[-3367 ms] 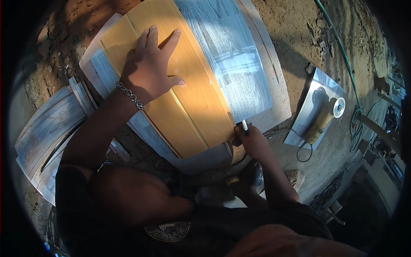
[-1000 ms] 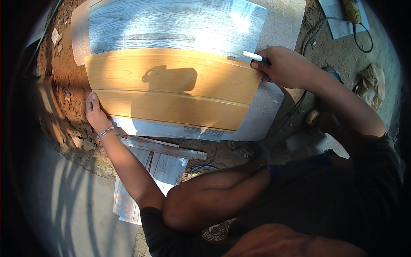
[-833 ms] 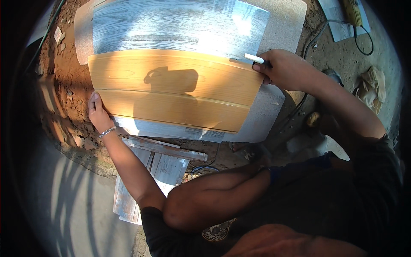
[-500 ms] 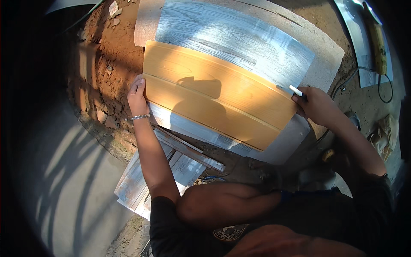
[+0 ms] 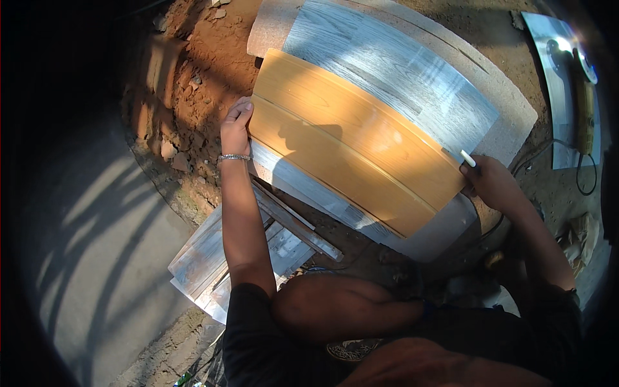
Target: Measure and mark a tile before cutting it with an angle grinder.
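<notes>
Lower left: stack of grey offcut planks [image 5: 213, 261] on the dirt ground [image 5: 193, 84], below the left forearm. Centre: orange wood-grain plank [image 5: 351, 138], groove along its length, lying diagonally on a grey wood-grain panel [image 5: 393, 71]. Left hand [image 5: 235, 129], fingers flat, pressing plank's left end. Right hand [image 5: 493, 184], fingers grasping white marker [image 5: 468, 158] at plank's right end. Upper right: angle grinder [image 5: 585, 97] on metal sheet [image 5: 554, 71], well apart.
</notes>
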Tool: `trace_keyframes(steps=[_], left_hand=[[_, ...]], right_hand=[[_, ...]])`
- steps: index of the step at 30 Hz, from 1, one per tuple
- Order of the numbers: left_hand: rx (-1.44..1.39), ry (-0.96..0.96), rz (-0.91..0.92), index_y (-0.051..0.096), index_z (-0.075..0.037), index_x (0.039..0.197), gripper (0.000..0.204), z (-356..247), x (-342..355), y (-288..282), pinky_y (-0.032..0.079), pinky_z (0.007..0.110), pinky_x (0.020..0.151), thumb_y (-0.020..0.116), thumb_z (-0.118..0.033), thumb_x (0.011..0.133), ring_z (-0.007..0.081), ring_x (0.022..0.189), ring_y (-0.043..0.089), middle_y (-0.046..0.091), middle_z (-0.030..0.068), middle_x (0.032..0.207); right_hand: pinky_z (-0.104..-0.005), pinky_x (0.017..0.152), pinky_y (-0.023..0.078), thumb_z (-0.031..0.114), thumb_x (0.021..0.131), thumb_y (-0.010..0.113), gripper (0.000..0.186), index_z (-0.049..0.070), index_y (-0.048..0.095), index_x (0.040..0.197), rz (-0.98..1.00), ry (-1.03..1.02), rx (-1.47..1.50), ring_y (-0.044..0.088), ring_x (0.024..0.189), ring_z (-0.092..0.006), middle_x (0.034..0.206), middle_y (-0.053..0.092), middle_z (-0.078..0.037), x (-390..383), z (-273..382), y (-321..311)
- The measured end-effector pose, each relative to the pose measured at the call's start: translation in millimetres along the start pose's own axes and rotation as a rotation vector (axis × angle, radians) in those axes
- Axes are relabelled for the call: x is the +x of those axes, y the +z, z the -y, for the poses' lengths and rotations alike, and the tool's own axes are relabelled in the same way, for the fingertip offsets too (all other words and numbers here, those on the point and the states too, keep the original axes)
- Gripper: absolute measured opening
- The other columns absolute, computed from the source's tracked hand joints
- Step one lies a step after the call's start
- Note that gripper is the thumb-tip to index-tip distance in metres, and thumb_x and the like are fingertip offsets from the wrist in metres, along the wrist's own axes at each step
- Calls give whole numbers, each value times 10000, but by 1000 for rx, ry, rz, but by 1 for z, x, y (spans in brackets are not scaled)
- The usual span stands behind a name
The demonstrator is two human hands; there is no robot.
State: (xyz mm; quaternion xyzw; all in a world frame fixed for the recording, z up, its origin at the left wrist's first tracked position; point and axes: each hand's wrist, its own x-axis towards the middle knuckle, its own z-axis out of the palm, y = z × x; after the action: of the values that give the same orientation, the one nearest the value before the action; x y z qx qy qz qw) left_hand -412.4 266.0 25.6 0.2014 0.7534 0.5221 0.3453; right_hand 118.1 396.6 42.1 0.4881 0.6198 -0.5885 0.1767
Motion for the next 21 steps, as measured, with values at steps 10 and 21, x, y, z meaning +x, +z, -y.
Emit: trace_keyframes(steps=[10,21], left_hand=[[-5,-7,16,687,51,1156,250,7,7,-6,473,293,1009,726,-72,942,179,1139,615,661,74,1231],[1190,773,217,499,-185,1514,925,-48,-126,122,320,543,1141,855,-535,736,382,1406,438,466,216,1522]], right_hand=[[-423,713,524,250,1040,571,301,-28,684,1063,-22,-15,-51,707,669,-281,709,692,-141,0,-1,0],[-353,726,569,289,1071,564,361,-52,674,1027,45,57,17,738,750,-185,801,735,-115,4,-4,0]])
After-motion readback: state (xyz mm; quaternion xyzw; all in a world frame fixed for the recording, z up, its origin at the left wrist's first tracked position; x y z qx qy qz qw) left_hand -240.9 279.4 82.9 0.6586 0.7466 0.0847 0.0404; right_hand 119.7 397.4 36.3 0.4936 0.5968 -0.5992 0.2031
